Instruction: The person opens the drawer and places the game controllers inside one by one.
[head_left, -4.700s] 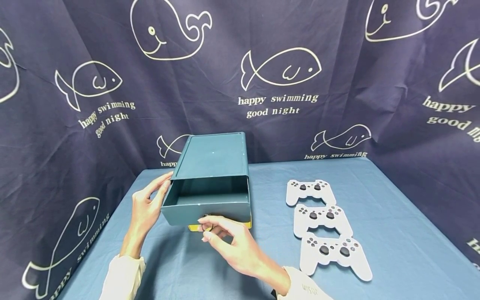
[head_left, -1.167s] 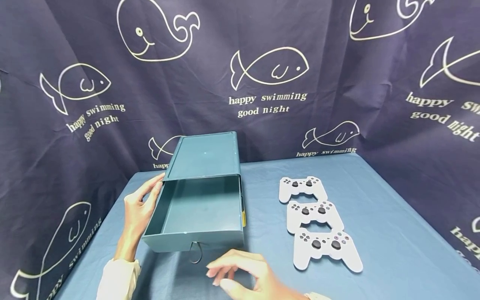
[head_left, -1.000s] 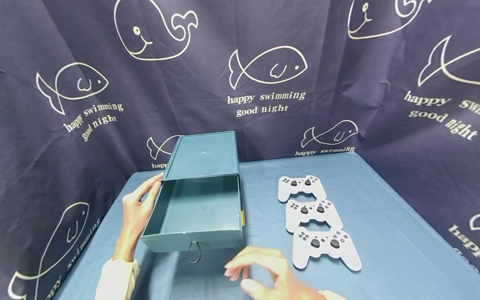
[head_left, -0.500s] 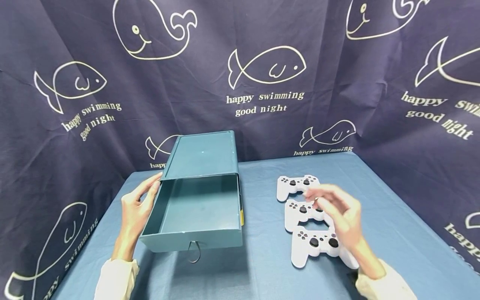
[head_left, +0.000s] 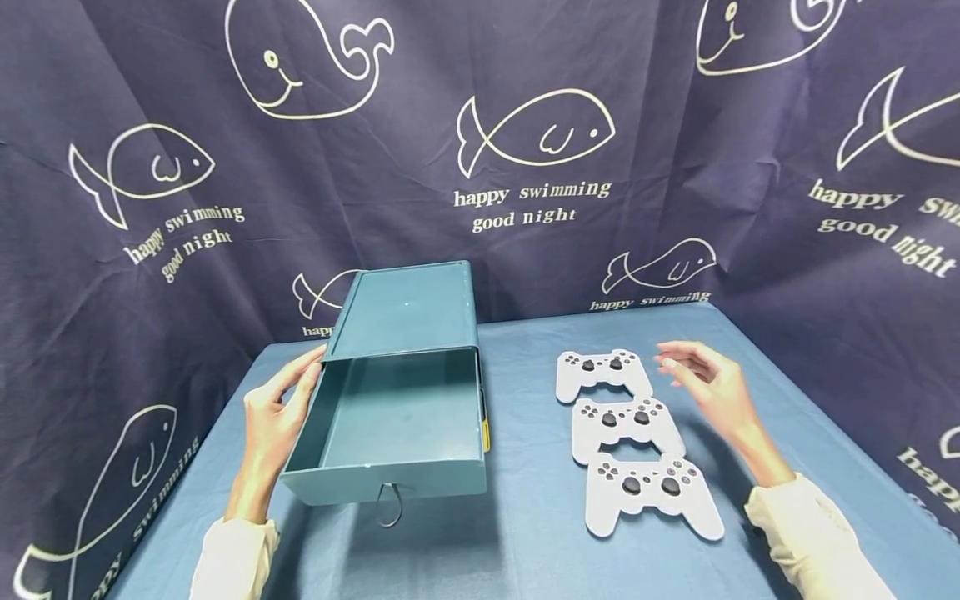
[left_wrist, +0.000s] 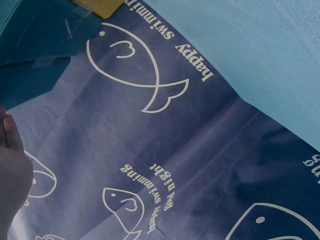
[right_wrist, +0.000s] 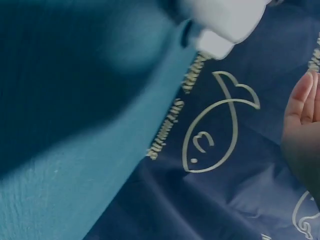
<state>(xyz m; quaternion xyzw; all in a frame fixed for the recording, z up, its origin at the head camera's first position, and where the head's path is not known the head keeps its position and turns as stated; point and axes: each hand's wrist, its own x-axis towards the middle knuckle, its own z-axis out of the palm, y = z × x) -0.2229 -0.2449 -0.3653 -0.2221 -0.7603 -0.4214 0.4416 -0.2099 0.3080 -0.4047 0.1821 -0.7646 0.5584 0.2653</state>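
Note:
A teal drawer box [head_left: 408,310] stands left of the middle, its drawer [head_left: 405,417] pulled well out and bare inside. A thin ring pull [head_left: 390,507] hangs from the drawer's front. My left hand [head_left: 273,417] rests along the box's left side, fingers fairly straight, fingertips at the front corner of the housing. To the right lie three white game controllers, cut out flat: a far one [head_left: 604,375], a middle one [head_left: 628,429] and a near one [head_left: 651,497]. My right hand [head_left: 712,385], loosely bent and holding nothing, hovers just right of the far controller.
Blue cloth [head_left: 540,517] covers the table. Dark blue curtains [head_left: 540,267] with fish and whale drawings rise at the back and both sides. A yellow part [head_left: 485,435] shows low at the box's right side.
The right hand has let go of the ring pull, with the drawer now further out, and moved right across the controllers to beside the far one. The left hand stays at the box.

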